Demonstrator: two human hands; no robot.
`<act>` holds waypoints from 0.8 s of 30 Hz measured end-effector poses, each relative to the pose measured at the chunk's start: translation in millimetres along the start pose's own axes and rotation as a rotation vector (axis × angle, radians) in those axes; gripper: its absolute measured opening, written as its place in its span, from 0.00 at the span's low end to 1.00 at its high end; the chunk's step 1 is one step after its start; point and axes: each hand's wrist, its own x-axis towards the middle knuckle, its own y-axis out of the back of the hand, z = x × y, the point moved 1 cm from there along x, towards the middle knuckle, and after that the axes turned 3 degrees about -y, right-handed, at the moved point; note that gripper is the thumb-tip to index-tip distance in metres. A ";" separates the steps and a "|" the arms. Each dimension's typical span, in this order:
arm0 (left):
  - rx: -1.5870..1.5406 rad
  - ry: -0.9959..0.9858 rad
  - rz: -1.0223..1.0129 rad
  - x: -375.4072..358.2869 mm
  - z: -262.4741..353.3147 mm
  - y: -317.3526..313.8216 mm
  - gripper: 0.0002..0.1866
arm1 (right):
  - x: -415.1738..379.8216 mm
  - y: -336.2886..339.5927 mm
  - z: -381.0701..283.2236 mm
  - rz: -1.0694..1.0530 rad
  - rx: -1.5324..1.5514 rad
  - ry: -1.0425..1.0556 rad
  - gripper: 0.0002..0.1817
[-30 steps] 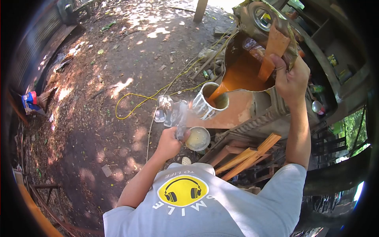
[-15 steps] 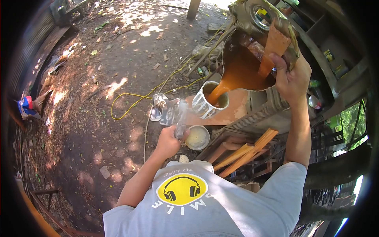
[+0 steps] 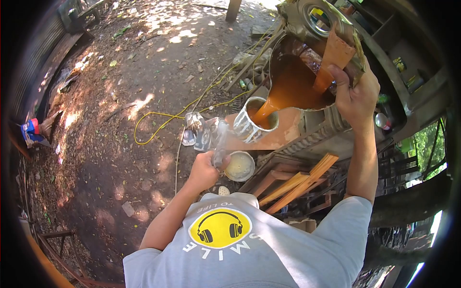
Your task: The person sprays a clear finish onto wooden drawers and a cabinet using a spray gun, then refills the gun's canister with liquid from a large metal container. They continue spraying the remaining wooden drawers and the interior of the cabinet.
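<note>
My right hand grips a large dirty can, tilted toward me, and orange-brown liquid runs from its lip into the metal cup of a spray gun. My left hand is closed on the spray gun's handle, holding the cup upright below the can. A flat orange stirring stick lies in the can under my right fingers. A round lid with pale residue sits just right of my left hand.
A workbench stained orange stands under the can, with wooden slats leaning below it. A yellow cord loops over the dirt ground. Crumpled plastic lies near the cup. Shelves with bottles stand at the right.
The can has tipped slightly further and the pour continues into the cup. Both hands keep their grips with almost no shift.
</note>
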 end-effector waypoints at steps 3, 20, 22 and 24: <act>-0.032 0.016 -0.006 -1.5 5.0 -1.3 0.10 | -4.7 1.1 3.0 -0.022 0.032 -0.054 0.17; -0.031 0.060 -0.076 0.4 17.1 -12.6 0.15 | -20.1 15.2 12.3 0.012 0.051 -0.081 0.14; 0.006 0.096 -0.106 2.5 20.6 -12.8 0.16 | -21.8 16.8 13.5 0.017 0.044 -0.085 0.14; 0.011 0.091 -0.102 4.2 20.9 -15.7 0.14 | -23.9 19.5 14.1 0.011 0.017 -0.083 0.15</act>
